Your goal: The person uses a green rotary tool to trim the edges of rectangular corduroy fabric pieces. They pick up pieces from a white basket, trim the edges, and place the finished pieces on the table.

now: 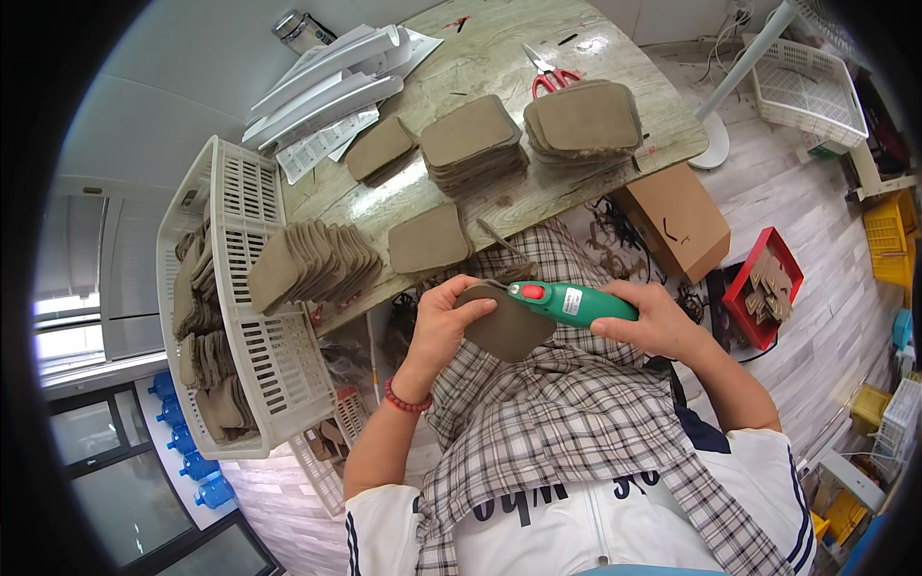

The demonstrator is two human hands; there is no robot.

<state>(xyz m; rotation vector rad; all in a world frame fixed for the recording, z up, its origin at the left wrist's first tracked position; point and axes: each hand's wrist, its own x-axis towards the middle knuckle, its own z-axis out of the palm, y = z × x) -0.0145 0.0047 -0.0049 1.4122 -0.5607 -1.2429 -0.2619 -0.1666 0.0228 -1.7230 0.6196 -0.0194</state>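
While tight in right hand [658, 324], green tool [588, 304], long axis crosswise, tip [517, 290] leftward, brown piece [514, 331] in left hand [444, 320].

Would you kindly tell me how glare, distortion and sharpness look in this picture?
Head view: the window at far left is washed out; glare whitens the table just left of the middle stack of brown pieces; the white basket looks bowed near the dark rim; the green tool and both hands look fairly sharp.
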